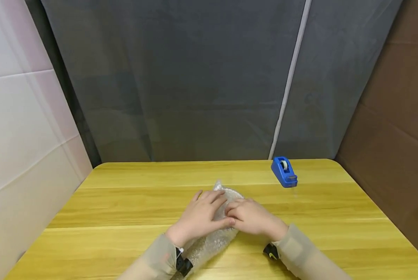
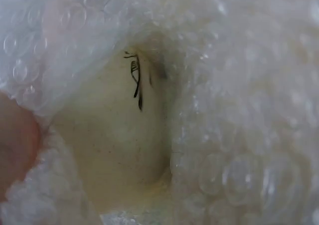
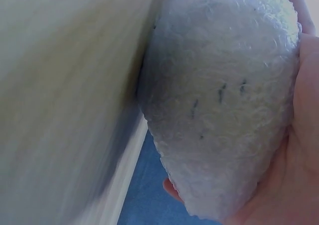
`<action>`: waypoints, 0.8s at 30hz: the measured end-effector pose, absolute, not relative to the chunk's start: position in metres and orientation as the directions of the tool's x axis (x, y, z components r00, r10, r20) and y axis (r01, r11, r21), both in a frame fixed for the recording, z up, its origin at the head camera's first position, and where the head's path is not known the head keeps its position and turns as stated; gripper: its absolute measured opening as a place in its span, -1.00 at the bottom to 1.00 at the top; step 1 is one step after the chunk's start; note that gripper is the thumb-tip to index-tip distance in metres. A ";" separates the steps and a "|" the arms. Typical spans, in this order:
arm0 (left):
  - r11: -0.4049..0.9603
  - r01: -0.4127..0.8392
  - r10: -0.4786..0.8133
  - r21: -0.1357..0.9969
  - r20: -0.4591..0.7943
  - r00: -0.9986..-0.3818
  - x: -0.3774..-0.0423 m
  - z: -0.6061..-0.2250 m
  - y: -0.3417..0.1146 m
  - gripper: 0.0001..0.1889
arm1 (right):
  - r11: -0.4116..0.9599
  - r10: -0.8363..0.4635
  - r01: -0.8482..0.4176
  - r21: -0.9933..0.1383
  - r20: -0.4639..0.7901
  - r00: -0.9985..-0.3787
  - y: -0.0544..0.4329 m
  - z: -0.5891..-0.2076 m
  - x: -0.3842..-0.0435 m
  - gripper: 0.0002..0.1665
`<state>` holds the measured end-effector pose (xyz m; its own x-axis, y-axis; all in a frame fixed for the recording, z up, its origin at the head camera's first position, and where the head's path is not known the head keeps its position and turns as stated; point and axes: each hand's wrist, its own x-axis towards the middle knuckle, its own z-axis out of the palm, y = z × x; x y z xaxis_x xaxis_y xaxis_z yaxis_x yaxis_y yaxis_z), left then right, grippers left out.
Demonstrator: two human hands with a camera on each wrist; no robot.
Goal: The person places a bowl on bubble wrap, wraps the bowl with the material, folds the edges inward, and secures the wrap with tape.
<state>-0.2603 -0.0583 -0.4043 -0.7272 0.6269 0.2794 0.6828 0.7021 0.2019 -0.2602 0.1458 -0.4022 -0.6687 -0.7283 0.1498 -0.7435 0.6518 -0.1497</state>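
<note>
A cream, speckled object with thin black markings shows through a gap in its bubble wrap in the left wrist view. The rest of it is covered, and its kind cannot be told. My left hand rests on the wrap from the left, fingers extended and spread, the thumb reaching to the right hand. From the right, my right hand grips the wrapped bundle with curled fingers. The right wrist view shows the bundle rounded and tapering, with dark marks faintly visible through the wrap and the palm along its side.
A blue tape dispenser with a roll of tape stands at the back right of the wooden table. Behind the table hangs a grey curtain. A white panel borders the left side, a brown one the right.
</note>
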 end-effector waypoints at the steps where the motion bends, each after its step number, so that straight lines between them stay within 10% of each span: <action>1: 0.716 0.674 0.626 0.180 0.262 -0.735 -0.259 -0.403 -0.058 -0.16 | 0.656 -0.726 -0.741 -0.147 0.148 -0.672 0.146 -0.402 -0.260 -0.61; 15: 0.740 0.667 0.653 0.086 0.150 -0.743 -0.259 -0.390 -0.051 -0.02 | 0.677 -0.711 -0.724 -0.133 0.136 -0.690 0.144 -0.399 -0.256 -0.58; 24: 0.639 0.708 0.715 0.299 0.108 -0.691 -0.267 -0.386 -0.064 -0.30 | 0.678 -0.702 -0.703 -0.216 0.092 -0.706 0.143 -0.398 -0.257 -0.52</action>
